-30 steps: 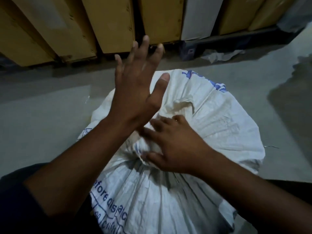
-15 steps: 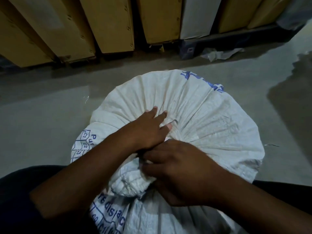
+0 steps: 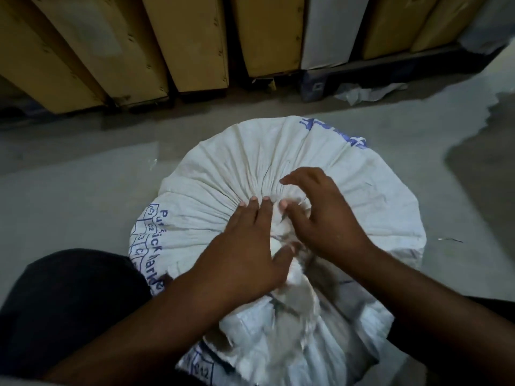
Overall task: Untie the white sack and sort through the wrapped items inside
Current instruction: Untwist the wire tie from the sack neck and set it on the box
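Observation:
A full white woven sack [image 3: 245, 162] with blue print stands on the floor in front of me, its top gathered into a tied neck [image 3: 281, 227] at the centre. My left hand [image 3: 245, 246] lies on the gathered cloth, fingers and thumb pinching the neck from the left. From the right, my right hand [image 3: 320, 218] curls its fingers over the same bunched cloth, the index finger raised. The loose flap of the sack's mouth [image 3: 292, 307] hangs toward me below the hands. The knot itself is hidden by my fingers. No wrapped items are visible.
Upright brown cardboard boxes [image 3: 189, 40] and one white box [image 3: 328, 29] line the back on a dark pallet [image 3: 362, 76]. Crumpled white paper [image 3: 365, 93] lies on the grey floor [image 3: 69, 196] at the back right. My dark trouser leg [image 3: 64, 302] is at lower left.
My left hand came down from the air onto the sack's neck. My right hand shifted from below the knot to the right side of it. Both now work the bunched cloth.

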`<state>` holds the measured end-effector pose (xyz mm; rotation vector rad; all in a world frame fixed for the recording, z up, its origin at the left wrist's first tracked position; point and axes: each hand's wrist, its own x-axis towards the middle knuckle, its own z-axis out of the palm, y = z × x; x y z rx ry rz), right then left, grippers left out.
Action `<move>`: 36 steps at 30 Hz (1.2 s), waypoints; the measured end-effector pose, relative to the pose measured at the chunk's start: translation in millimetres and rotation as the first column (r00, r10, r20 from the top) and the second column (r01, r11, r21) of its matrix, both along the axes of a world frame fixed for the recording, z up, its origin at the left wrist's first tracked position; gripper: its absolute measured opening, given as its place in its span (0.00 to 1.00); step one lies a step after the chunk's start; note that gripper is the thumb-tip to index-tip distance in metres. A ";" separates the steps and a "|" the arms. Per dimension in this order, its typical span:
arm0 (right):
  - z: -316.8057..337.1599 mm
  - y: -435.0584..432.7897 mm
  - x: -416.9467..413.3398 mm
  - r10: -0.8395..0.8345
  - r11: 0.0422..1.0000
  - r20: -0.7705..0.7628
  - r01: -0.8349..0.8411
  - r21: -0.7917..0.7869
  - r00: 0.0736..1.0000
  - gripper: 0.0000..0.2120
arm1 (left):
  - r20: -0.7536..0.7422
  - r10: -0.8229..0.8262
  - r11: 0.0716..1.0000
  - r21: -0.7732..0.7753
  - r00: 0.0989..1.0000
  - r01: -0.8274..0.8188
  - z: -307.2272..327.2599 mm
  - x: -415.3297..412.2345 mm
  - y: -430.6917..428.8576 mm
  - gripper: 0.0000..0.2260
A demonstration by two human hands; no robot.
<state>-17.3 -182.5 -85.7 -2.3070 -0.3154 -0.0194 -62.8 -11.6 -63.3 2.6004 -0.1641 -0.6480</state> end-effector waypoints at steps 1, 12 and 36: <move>-3.1 1.1 -3.3 0.049 0.998 -0.012 -0.049 -0.025 0.999 0.16 | -0.007 -0.012 1.000 -0.010 1.000 0.012 3.9 -9.5 0.1 0.45; 24.5 -4.4 -32.9 0.448 0.891 -0.117 -0.453 -0.014 0.886 0.20 | 0.089 0.289 0.914 -0.320 0.953 -0.248 50.4 69.5 32.2 0.09; 7.6 -2.1 -10.0 0.040 0.998 -0.233 -0.048 -0.030 0.972 0.05 | 0.050 -0.061 0.985 -0.160 0.997 0.068 -21.0 60.8 31.7 0.02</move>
